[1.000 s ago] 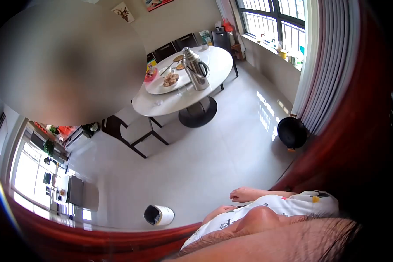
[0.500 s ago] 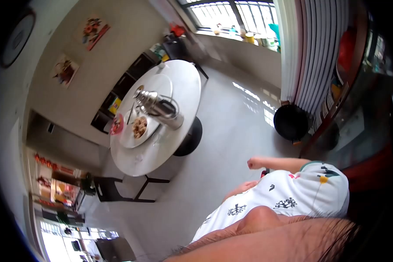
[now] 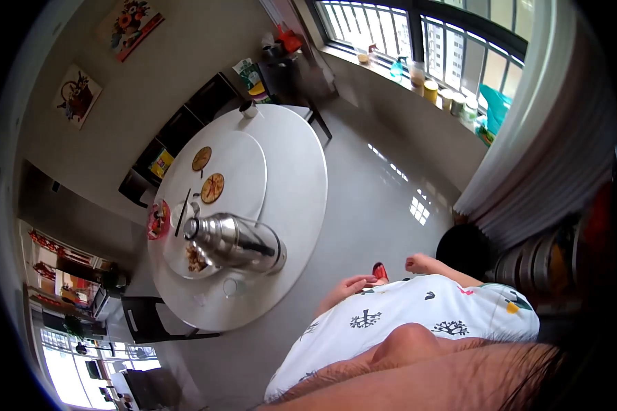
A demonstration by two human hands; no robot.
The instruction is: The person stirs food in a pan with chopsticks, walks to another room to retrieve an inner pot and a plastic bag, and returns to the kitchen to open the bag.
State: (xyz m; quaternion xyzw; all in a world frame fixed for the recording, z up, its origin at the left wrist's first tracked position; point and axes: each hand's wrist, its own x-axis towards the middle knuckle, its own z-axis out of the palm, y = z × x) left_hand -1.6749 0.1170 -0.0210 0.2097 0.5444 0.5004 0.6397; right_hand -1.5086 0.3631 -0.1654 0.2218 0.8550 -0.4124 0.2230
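My left hand [image 3: 355, 284] hangs low in front of my white printed shirt, fingers stretched out and holding nothing. Close by, my right hand [image 3: 418, 263] is curled into a loose fist, with no object showing in it. A red slipper [image 3: 380, 272] shows on the floor between the hands. Ahead to the left stands a round white table [image 3: 308, 171]. A steel thermos flask [image 3: 236, 243] is on it, apart from both hands, partly covering a plate of food pieces [image 3: 196, 260]. A clear glass [image 3: 234, 288] sits near the table's close edge.
On the turntable [image 3: 250, 154] lie two round coasters [image 3: 212, 188] and dark chopsticks [image 3: 183, 212]. A pink bowl [image 3: 159, 219] and a white cup [image 3: 248, 109] stand toward the rim. A dark chair [image 3: 144, 320] is at left; a black pot [image 3: 463, 248] and curtain [image 3: 528, 185] at right.
The table and flask appear nearer and larger, and the view has shifted. The left hand's fingers now show more fully; the right hand stays curled.
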